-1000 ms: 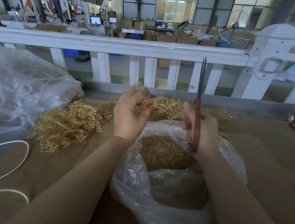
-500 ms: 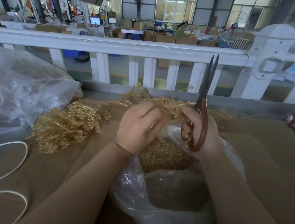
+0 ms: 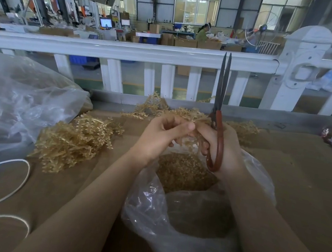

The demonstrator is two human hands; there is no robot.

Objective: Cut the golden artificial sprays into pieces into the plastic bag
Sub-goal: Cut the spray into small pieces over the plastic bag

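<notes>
The scissors (image 3: pixel 219 118) had stood with their blades spread a bit wider half a second before; by now the two blades had come nearly together, pointing straight up in front of the white fence (image 3: pixel 127 51). The left hand (image 3: pixel 160 139) had also slid a little closer to the right one.

Far on the left lay a big clear bag (image 3: pixel 18 101), puffed up and hard to see into. Under it, a white cord (image 3: pixel 18 181) curled on the brown table (image 3: pixel 297 177). Next came a heap of golden sprays (image 3: pixel 73 140), all still long and whole, waiting their turn. That heap was big, so I thought a lot of cutting was still left.

In the middle, the left hand pinched one golden spray (image 3: pixel 186 115) between its fingertips and held it up just over the mouth of the plastic bag (image 3: pixel 182 227). More uncut sprays lay behind the hands, by the grey edge of the table. Inside the bag sat a thick layer of small gold pieces (image 3: pixel 183 173), so a good deal of the job looked done already.

The right hand (image 3: pixel 225 149) was wrapped tight around the red handle of the scissors, right beside the left hand and touching the spray. It looked to me like the hands were fixing the spray for another snip. Past the hands, a few more gold bits (image 3: pixel 243 128) lay on the table.
</notes>
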